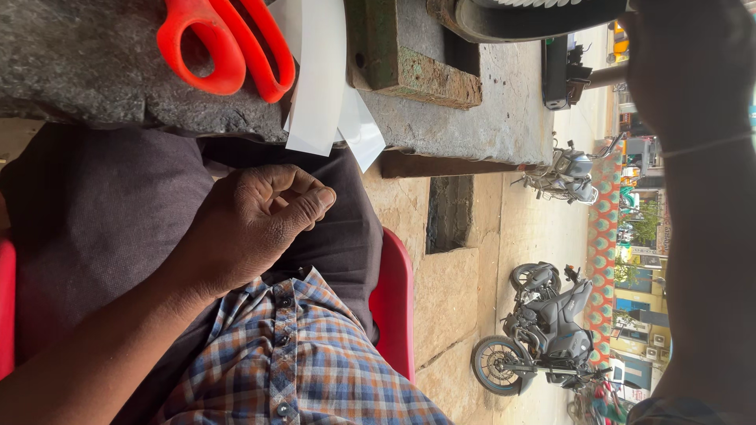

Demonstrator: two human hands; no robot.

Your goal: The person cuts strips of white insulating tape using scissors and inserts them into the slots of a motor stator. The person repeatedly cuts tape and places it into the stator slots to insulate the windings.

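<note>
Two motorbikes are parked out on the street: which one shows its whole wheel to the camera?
The dark grey motorbike lower in the picture: its spoked wheel shows in full. The silver motorbike higher up, beside the stone slab, is smaller and its wheels are hardly visible.

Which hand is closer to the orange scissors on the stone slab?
Left. The left hand rests curled on the lap just below the scissors. The right hand is raised far off at the view's right edge.

Glossy orange plastic scissor handles point(224, 47) are lying on a rough, matt stone slab point(94, 71), beside smooth white paper strips point(319, 86).
</note>
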